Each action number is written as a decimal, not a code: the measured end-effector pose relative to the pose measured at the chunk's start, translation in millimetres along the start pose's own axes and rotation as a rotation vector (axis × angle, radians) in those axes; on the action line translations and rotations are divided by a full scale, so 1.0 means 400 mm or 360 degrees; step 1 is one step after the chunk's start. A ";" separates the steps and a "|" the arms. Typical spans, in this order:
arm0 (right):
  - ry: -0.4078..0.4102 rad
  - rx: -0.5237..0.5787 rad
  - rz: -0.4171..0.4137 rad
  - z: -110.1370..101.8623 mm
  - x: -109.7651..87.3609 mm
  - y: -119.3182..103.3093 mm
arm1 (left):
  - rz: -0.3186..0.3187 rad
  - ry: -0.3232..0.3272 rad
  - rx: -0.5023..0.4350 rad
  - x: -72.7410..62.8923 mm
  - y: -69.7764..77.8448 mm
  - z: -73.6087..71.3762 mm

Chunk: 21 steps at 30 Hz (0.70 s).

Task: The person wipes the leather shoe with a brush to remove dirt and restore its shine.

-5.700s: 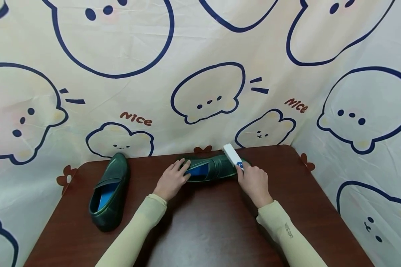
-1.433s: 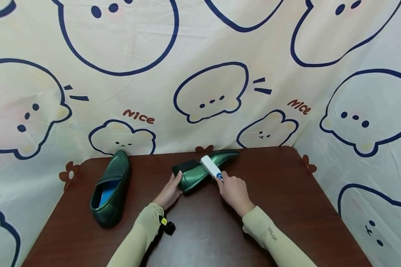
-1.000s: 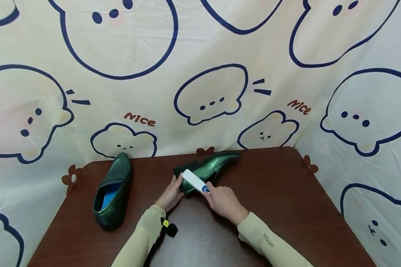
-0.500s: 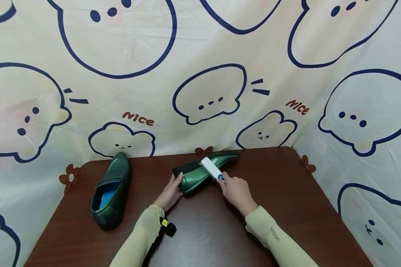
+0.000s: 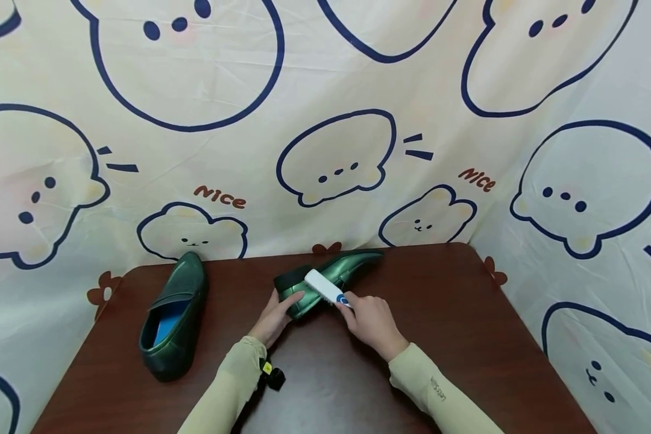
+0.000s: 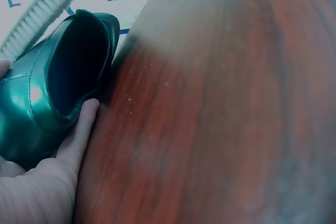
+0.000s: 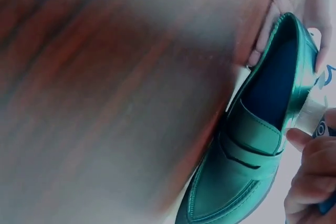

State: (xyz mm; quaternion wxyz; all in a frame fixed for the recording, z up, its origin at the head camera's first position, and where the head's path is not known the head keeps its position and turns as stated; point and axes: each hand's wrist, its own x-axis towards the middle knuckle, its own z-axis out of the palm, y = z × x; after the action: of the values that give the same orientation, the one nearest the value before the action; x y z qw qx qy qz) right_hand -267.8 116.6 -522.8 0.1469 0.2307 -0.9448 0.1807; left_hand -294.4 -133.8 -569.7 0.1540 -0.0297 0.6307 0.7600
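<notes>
A green loafer (image 5: 352,263) lies tipped on its side at the back middle of the table, its dark heel turned up and away. My left hand (image 5: 273,317) grips its heel end, thumb over the heel counter and a finger along the opening in the left wrist view. In my right hand (image 5: 375,322) is a white brush (image 5: 325,286) with a blue mark, held by its handle. Its pale bristles (image 6: 39,22) lie against the shoe's side near the heel. The blue insole (image 7: 270,85) shows inside the shoe in the right wrist view.
A second green loafer (image 5: 176,316) stands upright on the left of the brown table (image 5: 466,361), toe toward the back. Behind and beside the table hangs a cream cloth (image 5: 336,78) printed with cartoon outlines. A small black device (image 5: 275,378) sits at the left wrist.
The shoe was upright earlier and has been tipped onto its side. The brush has gone from the toe to the side, moving back and forth, lately toward the heel. My left thumb has shifted onto the heel counter.
</notes>
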 end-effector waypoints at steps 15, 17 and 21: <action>0.0200 -0.0308 0.0283 -0.038 0.020 0.063 | 0.0019 -0.0057 -0.0001 -0.010 -0.005 -0.013; 0.0205 -0.0299 0.0260 -0.043 0.020 0.057 | 0.0027 -0.0070 -0.0016 -0.007 -0.005 -0.013; 0.0162 -0.0182 0.0141 -0.043 0.014 0.028 | 0.0017 -0.0067 -0.0014 -0.003 -0.005 -0.011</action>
State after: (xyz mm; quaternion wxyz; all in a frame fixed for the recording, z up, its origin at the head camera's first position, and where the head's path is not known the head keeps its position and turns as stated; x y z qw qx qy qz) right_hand -274.6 130.8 -508.7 0.1994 0.1705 -0.9541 0.1444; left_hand -293.5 -138.1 -572.4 0.1630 -0.0108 0.6242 0.7640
